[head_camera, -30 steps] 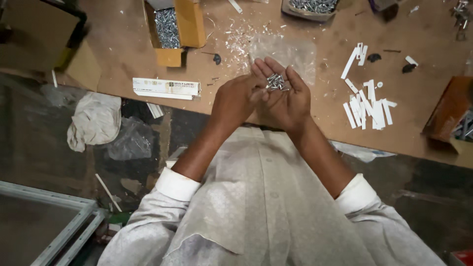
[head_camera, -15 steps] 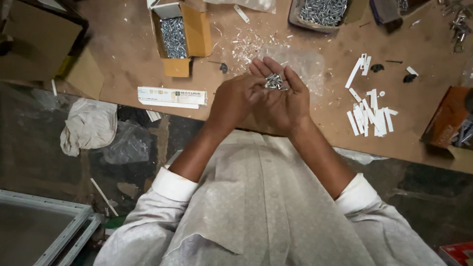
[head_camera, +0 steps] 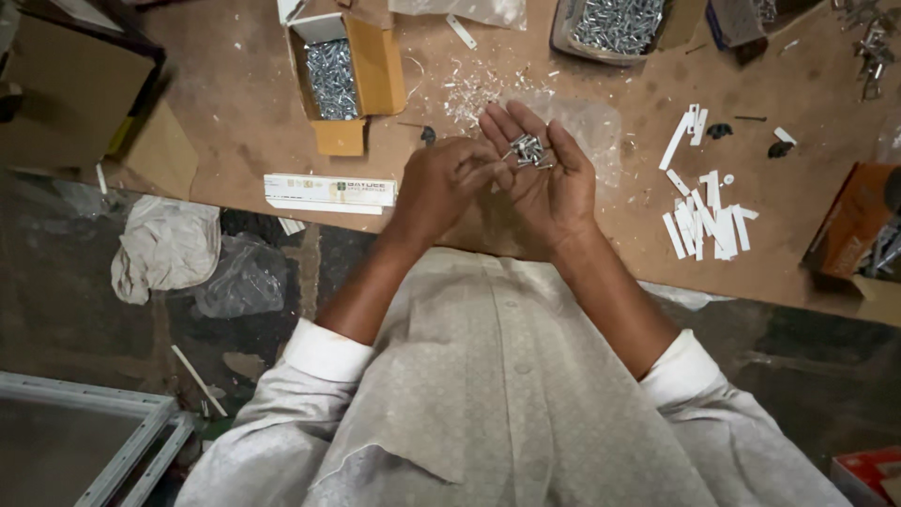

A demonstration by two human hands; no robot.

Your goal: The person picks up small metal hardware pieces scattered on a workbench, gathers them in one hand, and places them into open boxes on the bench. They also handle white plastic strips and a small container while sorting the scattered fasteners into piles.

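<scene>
My right hand (head_camera: 554, 183) is cupped palm up over the brown worktop (head_camera: 235, 94), holding a small heap of silver screws (head_camera: 526, 150) on its fingers. My left hand (head_camera: 441, 183) rests beside it, fingertips reaching into the heap and touching the screws. Both hands hover above the table's near edge, over my pale shirt.
An open orange box of screws (head_camera: 336, 75) stands at the back left, a grey tray of screws (head_camera: 615, 26) at the back. Several white plastic strips (head_camera: 709, 216) lie to the right. A long white packet (head_camera: 328, 192) lies near the edge. An orange box (head_camera: 859, 230) sits far right.
The view has shifted slightly, so the table things sit lower in frame. My left fingers have moved a little at the screw heap; my right hand stays cupped.
</scene>
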